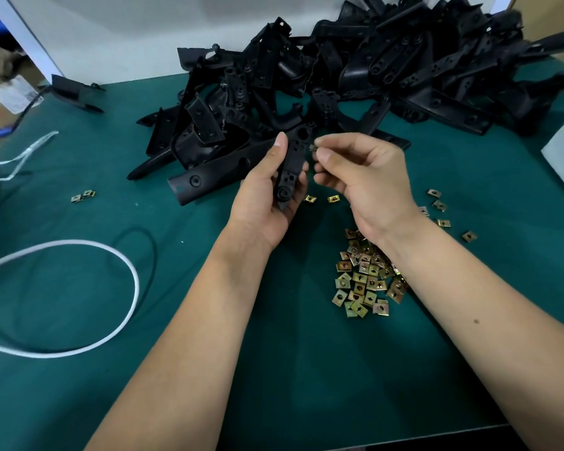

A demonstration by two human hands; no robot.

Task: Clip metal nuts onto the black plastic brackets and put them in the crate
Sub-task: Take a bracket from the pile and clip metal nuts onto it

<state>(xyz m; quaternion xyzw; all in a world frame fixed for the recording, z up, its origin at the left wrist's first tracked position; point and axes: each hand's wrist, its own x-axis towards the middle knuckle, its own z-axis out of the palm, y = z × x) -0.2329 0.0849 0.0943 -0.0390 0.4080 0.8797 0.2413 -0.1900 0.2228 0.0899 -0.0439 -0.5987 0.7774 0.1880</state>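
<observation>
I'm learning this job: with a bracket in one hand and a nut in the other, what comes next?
Probably slide the nut, pinched by the right hand, onto the edge of the bracket the left hand grips; it sits just beside that edge.

The nut (313, 148) pinched by the right hand (358, 187) is mostly covered by fingertips; its shape cannot be told. Part of the nut pile (363, 281) is hidden under the right wrist. The bracket heap (339, 76) is cut off at the top edge.

Black brackets (339, 76) heap on a dark green mat (79, 196); brass-yellow nuts (367, 278) (some duller); a white cable (118, 258).
</observation>
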